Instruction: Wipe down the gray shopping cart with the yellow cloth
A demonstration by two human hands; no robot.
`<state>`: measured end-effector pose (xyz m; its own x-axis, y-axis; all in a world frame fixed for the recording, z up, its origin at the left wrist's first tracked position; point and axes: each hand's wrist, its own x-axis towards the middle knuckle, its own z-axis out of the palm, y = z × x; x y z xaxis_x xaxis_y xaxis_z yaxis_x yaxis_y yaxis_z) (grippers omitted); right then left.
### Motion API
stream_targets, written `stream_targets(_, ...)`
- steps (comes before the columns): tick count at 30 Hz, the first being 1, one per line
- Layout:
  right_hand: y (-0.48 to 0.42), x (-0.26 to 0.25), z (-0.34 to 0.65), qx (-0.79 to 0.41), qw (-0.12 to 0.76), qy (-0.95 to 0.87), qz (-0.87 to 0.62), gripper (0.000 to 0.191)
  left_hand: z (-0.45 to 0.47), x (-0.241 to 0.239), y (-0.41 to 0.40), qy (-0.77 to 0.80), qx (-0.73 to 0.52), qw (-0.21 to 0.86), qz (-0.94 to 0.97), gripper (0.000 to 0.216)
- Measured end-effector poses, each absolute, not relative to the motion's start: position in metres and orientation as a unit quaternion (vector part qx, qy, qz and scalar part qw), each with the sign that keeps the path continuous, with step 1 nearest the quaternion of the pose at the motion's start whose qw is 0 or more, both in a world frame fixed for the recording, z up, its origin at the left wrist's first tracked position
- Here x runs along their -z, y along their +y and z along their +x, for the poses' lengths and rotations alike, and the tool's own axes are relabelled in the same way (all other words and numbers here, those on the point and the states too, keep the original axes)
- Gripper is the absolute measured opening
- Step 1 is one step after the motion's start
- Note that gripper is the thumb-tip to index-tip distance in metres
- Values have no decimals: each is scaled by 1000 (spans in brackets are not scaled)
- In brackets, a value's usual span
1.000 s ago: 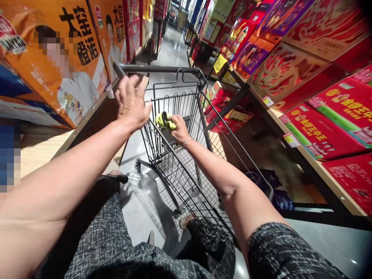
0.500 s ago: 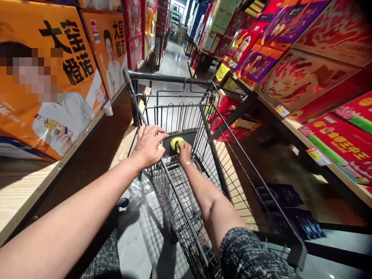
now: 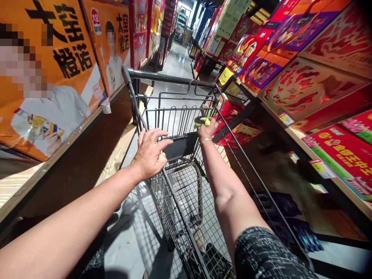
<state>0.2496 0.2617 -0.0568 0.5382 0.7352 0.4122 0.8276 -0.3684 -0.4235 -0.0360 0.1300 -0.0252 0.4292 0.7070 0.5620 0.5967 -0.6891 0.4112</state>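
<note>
Since the earlier frame, the right hand [image 3: 208, 130] has shifted rightward. Nearest, I have the left hand [image 3: 151, 154] half-open on the side of the black wire shopping cart [image 3: 171, 78]; farther, the right clutches crumpled yellow-and-black cloth [image 3: 202, 122] near its far corner, where dragging over wires could snag it.

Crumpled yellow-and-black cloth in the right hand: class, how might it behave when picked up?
The cloth is probably floppy, since it bunches in the right hand. It looks light, as one hand grips it. Its uneven folds make rolling unlikely.
</note>
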Motion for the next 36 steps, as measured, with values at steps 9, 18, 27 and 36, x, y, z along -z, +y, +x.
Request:
stream_targets(9,190,123,246,3,82,-521,-850,47,-37,27,129,379,-375,58,844,50)
stream_targets(18,227,5,327,274,60,-665,-692,40,-41,24,128,378,-362,83,848,44)
stream_targets(27,181,165,300,80,-70,-646,-756,48,-37,26,135,394,-339,70,851,40)
stream_targets(36,82,249,208,-209,-29,-560,-801,58,-31,21,149,418,-311,76,850,38)
